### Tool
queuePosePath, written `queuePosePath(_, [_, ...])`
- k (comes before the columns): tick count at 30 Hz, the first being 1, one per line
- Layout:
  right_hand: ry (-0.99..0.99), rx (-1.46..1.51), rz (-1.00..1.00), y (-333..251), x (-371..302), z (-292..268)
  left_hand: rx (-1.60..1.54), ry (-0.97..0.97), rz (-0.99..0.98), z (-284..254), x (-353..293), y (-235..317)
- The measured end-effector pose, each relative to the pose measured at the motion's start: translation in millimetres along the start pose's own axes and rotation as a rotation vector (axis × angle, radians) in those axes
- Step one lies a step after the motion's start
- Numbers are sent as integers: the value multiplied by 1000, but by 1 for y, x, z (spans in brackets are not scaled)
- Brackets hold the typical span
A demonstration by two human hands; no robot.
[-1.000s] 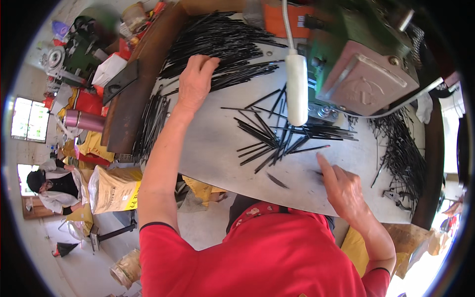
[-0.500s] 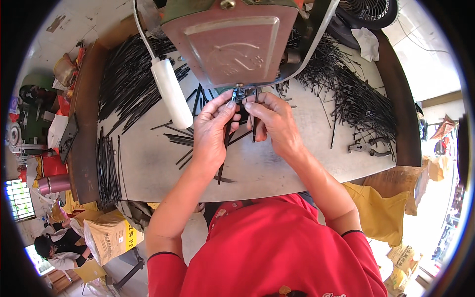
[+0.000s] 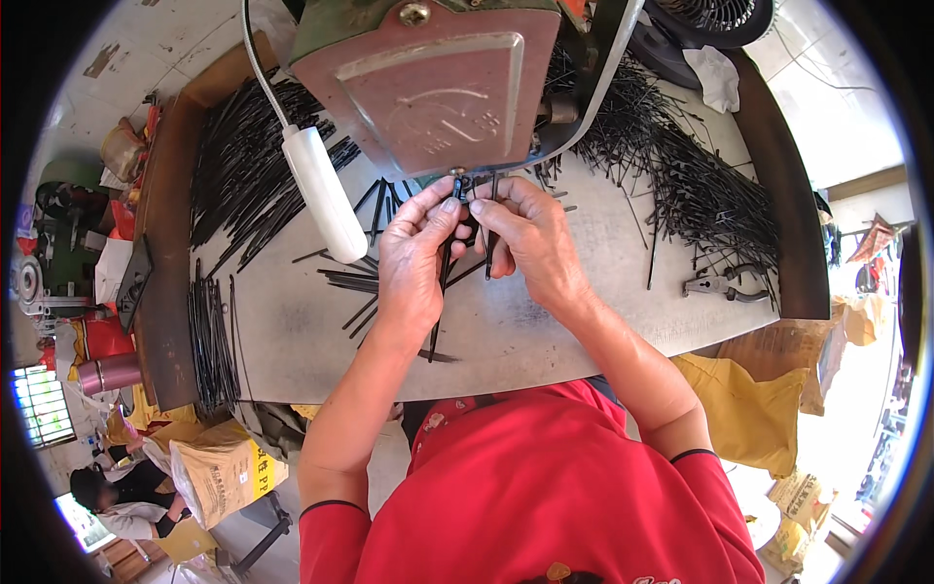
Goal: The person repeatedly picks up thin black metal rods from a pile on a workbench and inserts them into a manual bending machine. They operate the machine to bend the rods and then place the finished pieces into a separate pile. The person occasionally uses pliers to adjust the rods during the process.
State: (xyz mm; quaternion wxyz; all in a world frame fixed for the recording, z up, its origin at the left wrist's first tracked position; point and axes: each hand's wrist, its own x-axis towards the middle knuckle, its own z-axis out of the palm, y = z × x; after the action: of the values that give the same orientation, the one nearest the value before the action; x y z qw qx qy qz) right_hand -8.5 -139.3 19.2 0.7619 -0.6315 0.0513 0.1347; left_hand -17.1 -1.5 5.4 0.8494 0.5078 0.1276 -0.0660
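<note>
L hand point(image 3: 416, 255) has left the rod pile point(image 3: 248, 161) vs 1 s ago, now pinching a blk rod point(image 3: 435, 329) under the machine head point(image 3: 433, 107); R hand point(image 3: 535, 241), then low nr front of table point(image 3: 525, 341), now beside it w/ 2nd rod point(image 3: 488, 271). View's swung R, blk fan point(image 3: 715, 16) in.

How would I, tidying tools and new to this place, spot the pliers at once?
Start at the pale metal table and follow its raised dark border on the right. Beside it sprawls a tangled pile of black strips, with the pliers at its near end. Unlike those thin pieces, they have a stubby grey head and two curved, spread handles.
</note>
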Motion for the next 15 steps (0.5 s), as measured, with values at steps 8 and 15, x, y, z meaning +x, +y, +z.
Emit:
queuePosePath(8, [61, -119, -79, 4, 1, 5, -69, -26, 74, -1, 2, -12])
queuePosePath(15, [43, -256, -102, 2, -4, 3, -23, 13, 27, 7, -5, -3])
